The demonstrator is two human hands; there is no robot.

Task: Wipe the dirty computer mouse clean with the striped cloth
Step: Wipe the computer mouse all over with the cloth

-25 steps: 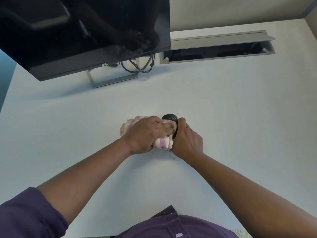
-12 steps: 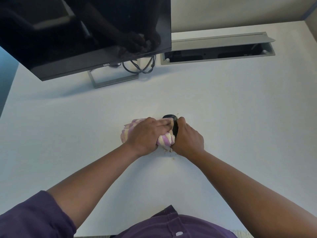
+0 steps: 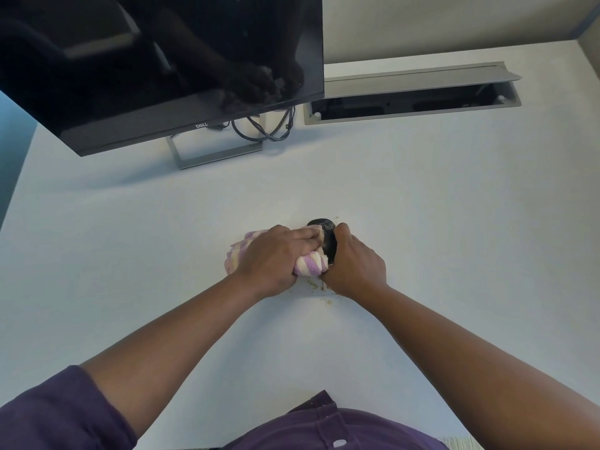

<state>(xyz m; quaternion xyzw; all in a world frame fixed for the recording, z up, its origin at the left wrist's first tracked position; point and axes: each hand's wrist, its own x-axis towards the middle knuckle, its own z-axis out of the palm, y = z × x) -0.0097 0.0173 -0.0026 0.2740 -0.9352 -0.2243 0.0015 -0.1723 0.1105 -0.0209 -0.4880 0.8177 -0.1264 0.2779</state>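
Observation:
A black computer mouse lies on the white desk, mostly hidden between my two hands. My right hand grips its right side and holds it in place. My left hand is closed on a bunched purple-and-cream striped cloth and presses it against the mouse's left side. More of the cloth sticks out to the left of my left hand. Brownish crumbs are scattered on the desk just in front of both hands.
A dark Dell monitor on a grey stand fills the far left, with black cables behind it. An open grey cable tray is set into the desk at the far right. A grey wall runs behind.
My left hand has slid the cloth slightly forward along the mouse. More crumbs now show on the desk in front of my hands. My right hand has stayed put.

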